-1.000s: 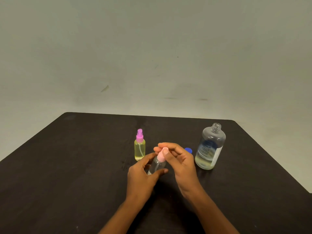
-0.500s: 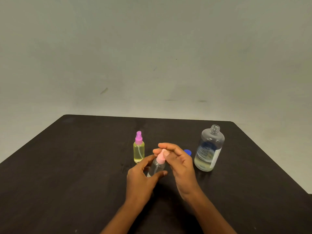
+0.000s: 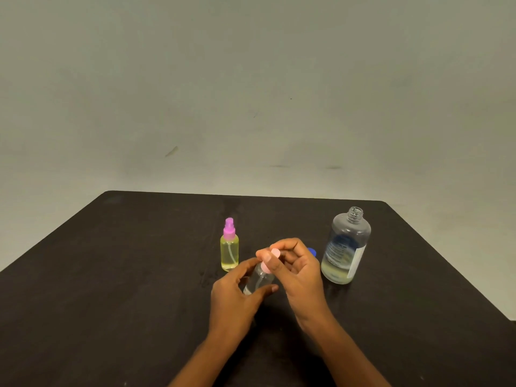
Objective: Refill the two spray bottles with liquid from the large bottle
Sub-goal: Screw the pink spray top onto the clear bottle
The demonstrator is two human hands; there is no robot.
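A small clear spray bottle [image 3: 259, 280] stands tilted at the table's middle, gripped around its body by my left hand [image 3: 234, 297]. The fingers of my right hand [image 3: 298, 275] pinch its pale pink spray top [image 3: 272, 256]. To the left stands a second spray bottle [image 3: 229, 251] with a purple-pink top, full of yellow liquid. At the right stands the large clear bottle [image 3: 346, 247], uncapped, with a little yellowish liquid at its bottom. Its blue cap [image 3: 312, 251] peeks out behind my right hand.
Everything sits on a dark table [image 3: 111, 289] with its far edge near a plain grey wall [image 3: 251, 93]. The table's right edge falls off close to the large bottle's side.
My right-hand fingers have shifted on the pink top, which now shows more above my thumb. The two standing bottles have not moved.
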